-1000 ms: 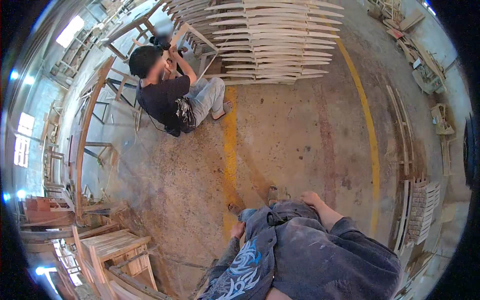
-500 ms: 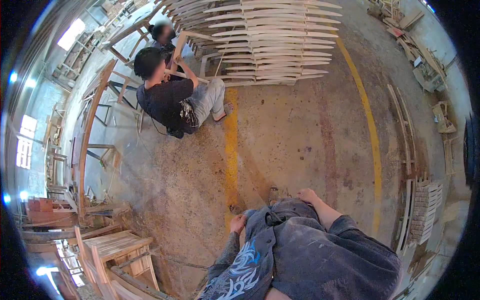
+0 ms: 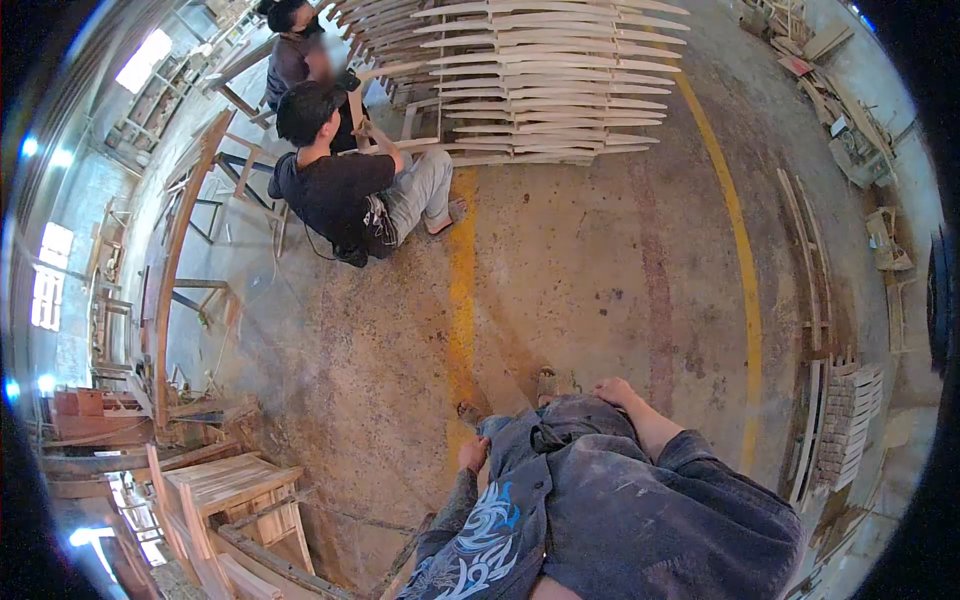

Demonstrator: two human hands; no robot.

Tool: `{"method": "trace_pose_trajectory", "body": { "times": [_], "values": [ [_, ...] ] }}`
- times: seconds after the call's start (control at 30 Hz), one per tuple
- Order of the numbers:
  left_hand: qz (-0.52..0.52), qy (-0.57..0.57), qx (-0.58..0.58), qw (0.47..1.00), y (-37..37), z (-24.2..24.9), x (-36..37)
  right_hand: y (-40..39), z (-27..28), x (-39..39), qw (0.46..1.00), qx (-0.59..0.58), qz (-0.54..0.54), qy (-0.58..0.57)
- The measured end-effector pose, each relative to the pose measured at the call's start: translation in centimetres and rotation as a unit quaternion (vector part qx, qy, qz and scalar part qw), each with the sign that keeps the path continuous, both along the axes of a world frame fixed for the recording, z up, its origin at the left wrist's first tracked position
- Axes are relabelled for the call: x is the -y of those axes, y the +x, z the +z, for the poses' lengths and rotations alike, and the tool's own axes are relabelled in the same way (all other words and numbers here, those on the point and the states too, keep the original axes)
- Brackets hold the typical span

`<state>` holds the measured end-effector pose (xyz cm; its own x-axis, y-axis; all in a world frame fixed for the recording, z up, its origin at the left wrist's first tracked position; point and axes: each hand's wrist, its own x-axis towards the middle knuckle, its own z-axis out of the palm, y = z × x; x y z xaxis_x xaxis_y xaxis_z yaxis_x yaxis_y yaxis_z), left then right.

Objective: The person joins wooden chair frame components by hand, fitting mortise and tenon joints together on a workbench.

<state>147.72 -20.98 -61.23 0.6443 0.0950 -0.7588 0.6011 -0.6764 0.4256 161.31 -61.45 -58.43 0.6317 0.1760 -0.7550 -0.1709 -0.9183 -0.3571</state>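
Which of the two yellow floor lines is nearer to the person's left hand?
The left yellow line, running down toward the left hand; the right yellow line lies beyond the right hand.

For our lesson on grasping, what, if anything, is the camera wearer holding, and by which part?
Nothing held shows: the left grip and right grip lie by the dark clothing, their undersides hidden.

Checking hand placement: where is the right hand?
In the head view, the right hand is right of and below centre, at the upper edge of the dark clothing.
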Motion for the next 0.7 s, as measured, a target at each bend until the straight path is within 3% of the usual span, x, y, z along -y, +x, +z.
{"method": "trace_pose_trajectory", "body": {
  "times": [0.1, 0.23, 0.33, 0.43, 0.5, 0.63, 0.7],
  "values": [
    [-0.037, 0.023, 0.032, 0.999, 0.7, 3.0, 0.6, -0.5, -2.1, 0.3, 1.0, 0.011, 0.014, 0.004],
    [-0.118, 0.021, 0.103, 0.987, -0.3, 0.0, -0.3, -0.6, -1.7, 0.5, 0.997, 0.044, 0.061, 0.01],
    [-0.09, 0.023, 0.105, 0.99, -0.2, 0.3, 0.0, -0.3, -0.9, 0.0, 1.0, 0.012, 0.014, -0.002],
    [-0.076, -0.003, 0.079, 0.994, -0.1, 0.4, 0.0, -0.3, -0.5, 0.1, 0.999, 0.02, 0.031, 0.003],
    [-0.005, -0.021, 0.046, 0.999, 0.0, 0.3, 0.2, -0.3, -0.7, 0.1, 0.999, 0.026, 0.041, 0.002],
    [0.004, -0.011, 0.043, 0.999, -0.5, -0.3, 0.1, -0.3, -2.1, 0.2, 0.998, 0.027, 0.052, 0.002],
    [-0.007, -0.035, 0.118, 0.992, -1.1, -0.9, 0.0, 0.0, -1.9, 0.3, 0.998, 0.015, 0.053, 0.004]
  ]
}}
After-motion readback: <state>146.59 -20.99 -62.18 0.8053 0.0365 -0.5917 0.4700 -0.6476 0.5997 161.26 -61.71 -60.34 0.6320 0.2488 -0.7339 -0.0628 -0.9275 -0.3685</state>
